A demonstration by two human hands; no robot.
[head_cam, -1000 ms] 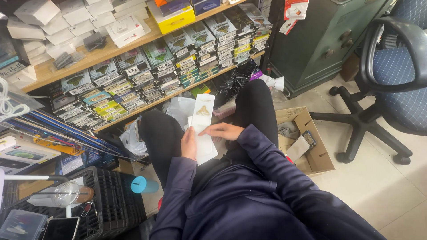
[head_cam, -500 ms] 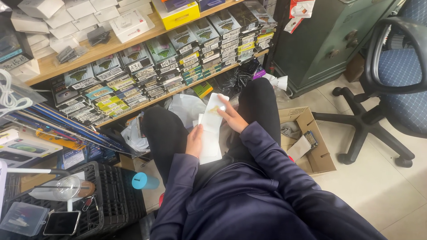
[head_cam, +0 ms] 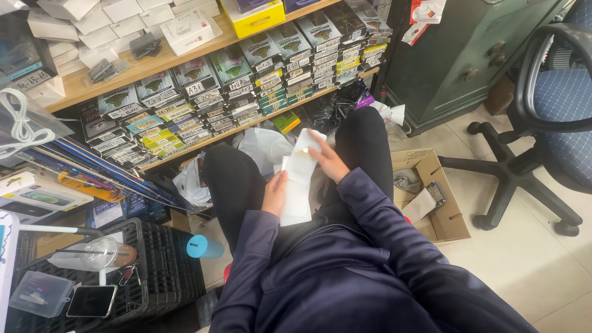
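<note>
Grasping the white paper strip (head_cam: 298, 185): my left hand (head_cam: 274, 192) clasps its edge, my right hand (head_cam: 327, 161) pinches its top.

Wooden shelves (head_cam: 161, 61) hold rows of small boxes (head_cam: 203, 92) — one yellow box (head_cam: 253, 17) above. Open carton (head_cam: 431, 197) on the floor, beside an office chair (head_cam: 549, 111). Black crate (head_cam: 154, 271) at left — blue cup (head_cam: 203, 246) just beside it.

white packets (head_cam: 298, 185), navy sleeves (head_cam: 376, 209), blue checked chair (head_cam: 564, 98)
</note>
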